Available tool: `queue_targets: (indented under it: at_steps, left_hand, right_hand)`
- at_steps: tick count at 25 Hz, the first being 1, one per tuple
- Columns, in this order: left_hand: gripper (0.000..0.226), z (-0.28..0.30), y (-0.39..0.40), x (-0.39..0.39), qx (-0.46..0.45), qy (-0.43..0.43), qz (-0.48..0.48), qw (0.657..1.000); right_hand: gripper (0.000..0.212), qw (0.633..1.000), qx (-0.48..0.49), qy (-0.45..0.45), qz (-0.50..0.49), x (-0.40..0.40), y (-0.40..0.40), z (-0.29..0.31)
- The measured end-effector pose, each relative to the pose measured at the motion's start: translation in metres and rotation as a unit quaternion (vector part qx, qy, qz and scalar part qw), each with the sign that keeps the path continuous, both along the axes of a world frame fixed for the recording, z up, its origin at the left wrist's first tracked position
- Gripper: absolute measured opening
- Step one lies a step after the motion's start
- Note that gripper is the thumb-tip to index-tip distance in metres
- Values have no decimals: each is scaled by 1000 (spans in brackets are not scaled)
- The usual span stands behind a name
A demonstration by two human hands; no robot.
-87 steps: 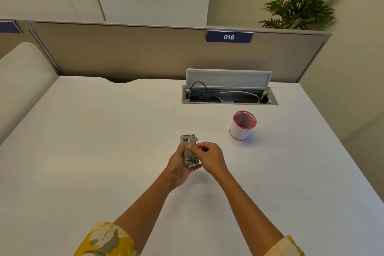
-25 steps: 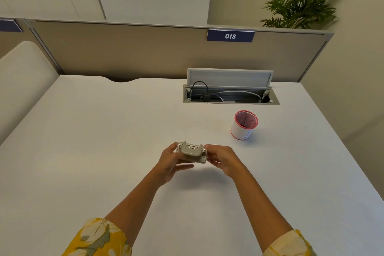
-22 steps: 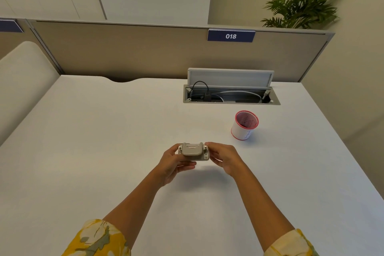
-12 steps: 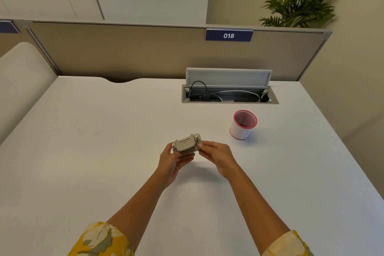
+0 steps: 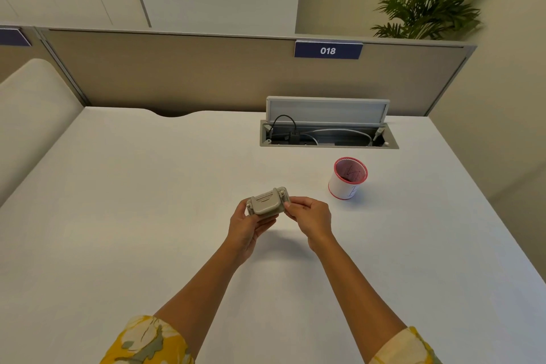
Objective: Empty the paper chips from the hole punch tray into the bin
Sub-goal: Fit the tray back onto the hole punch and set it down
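A small grey hole punch [image 5: 266, 201] is held above the white desk, tilted with its left end lower, its broad grey face turned towards me. My left hand [image 5: 248, 226] grips it from below and on the left. My right hand [image 5: 310, 217] pinches its right end with the fingertips. The bin [image 5: 348, 179], a small white cup with a red rim and pink inside, stands on the desk to the right and a little beyond the hands, apart from them. Paper chips cannot be made out.
An open cable hatch [image 5: 328, 134] with wires is set in the desk beyond the bin, its lid raised. A beige partition [image 5: 206, 74] with a "018" label closes the far edge. The desk's right edge [image 5: 484, 216] drops off past the bin.
Earlier the punch stood on end in my left hand while the right worked at it. Both hands then turned it sideways, and over the last second it tilted slightly, left end down.
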State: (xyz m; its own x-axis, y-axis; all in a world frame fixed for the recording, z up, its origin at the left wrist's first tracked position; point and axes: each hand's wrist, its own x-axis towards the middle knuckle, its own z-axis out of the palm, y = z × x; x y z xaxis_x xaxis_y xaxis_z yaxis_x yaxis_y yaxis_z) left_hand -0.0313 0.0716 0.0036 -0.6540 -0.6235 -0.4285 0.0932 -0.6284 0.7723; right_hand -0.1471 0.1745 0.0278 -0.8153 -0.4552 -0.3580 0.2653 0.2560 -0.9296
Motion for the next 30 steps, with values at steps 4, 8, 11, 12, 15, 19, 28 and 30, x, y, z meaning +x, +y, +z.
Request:
queue_targets:
  at_steps: [4, 8, 11, 12, 15, 19, 28, 30]
  left_hand:
    - [37, 1, -4, -2, -20, 2, 11, 1000]
    - [33, -1, -3, 0, -34, -10, 8, 999]
    - [38, -2, -5, 1, -65, -15, -35, 997]
    - [41, -1, -5, 1, -73, -13, -52, 996]
    - [48, 0, -4, 0, -92, -18, -70, 993]
    - [49, -4, -5, 1, -120, -45, -40, 991]
    - [50, -8, -22, 2, -148, -74, -3, 986]
    - [51, -10, -32, 6, -150, -80, -13, 985]
  right_hand:
    - [25, 1000, -14, -7, 5, 0, 2, -6]
    - [27, 999, -34, -31, 13, 1, 2, -13]
    - [28, 990, -93, -104, 2, 0, 2, -18]
    - [27, 985, -114, -129, -2, -1, 2, -18]
    - [25, 970, -165, -178, 10, -1, -2, -18]
    - [42, 989, -89, -117, 32, 1, -9, -21]
    - [41, 997, 9, -65, -27, 10, -38, -33]
    - [46, 998, 4, -57, 7, 11, -44, -35]
